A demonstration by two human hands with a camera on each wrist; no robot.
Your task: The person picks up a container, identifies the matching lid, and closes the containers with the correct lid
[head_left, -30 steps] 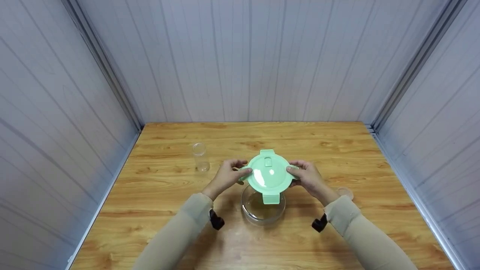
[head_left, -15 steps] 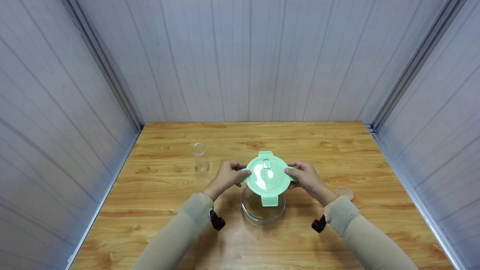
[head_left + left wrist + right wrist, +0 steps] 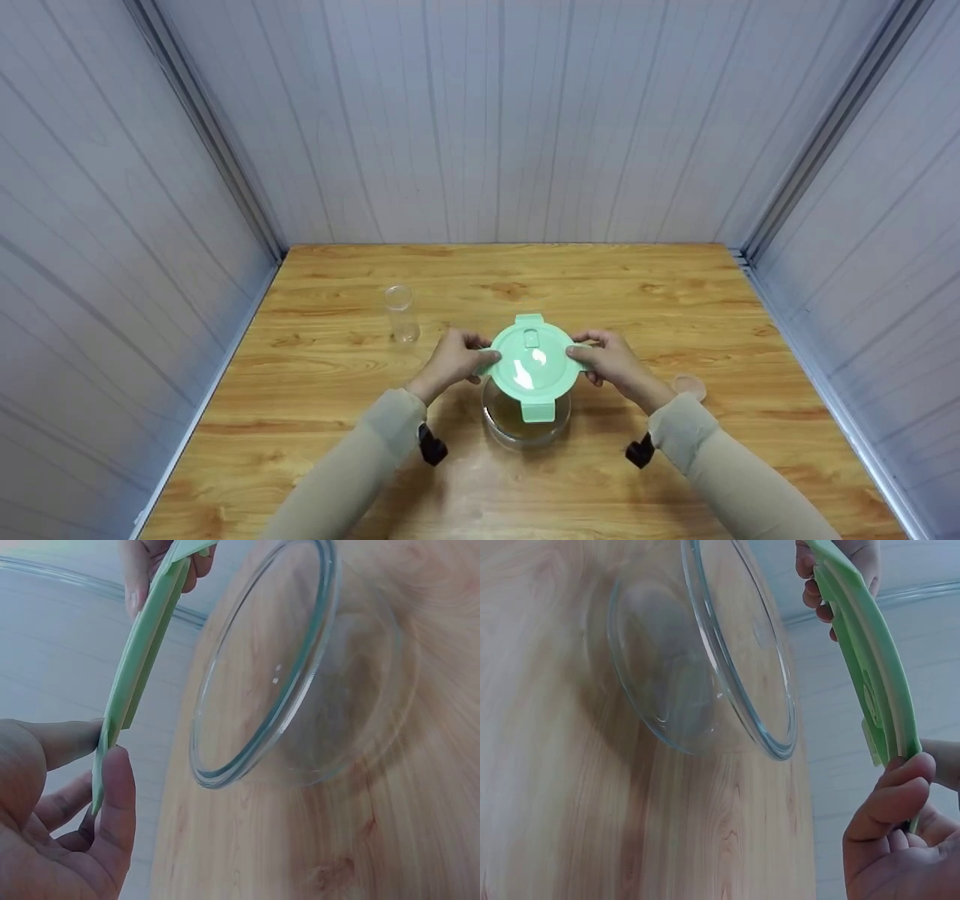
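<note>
A round mint-green lid (image 3: 534, 367) with flaps on its sides is held level between my two hands. My left hand (image 3: 455, 364) pinches the left flap between thumb and fingers. On the opposite side my right hand (image 3: 615, 365) grips the right flap the same way. Below the lid stands a round clear glass bowl (image 3: 525, 433), partly hidden by it in the head view. Both wrist views show a gap between the lid (image 3: 142, 652) and the rim of the glass bowl (image 3: 742, 705).
A clear glass tumbler (image 3: 403, 319) stands to the left on the wooden table (image 3: 337, 450). Close to my right forearm lies a small pale round disc (image 3: 690, 386), partly covered by the sleeve. Panelled walls (image 3: 495, 120) enclose the back and sides.
Both hands have brought the green lid slightly nearer to me and lower, so it covers more of the bowl in the head view. The bowl and tumbler stay where they were.
</note>
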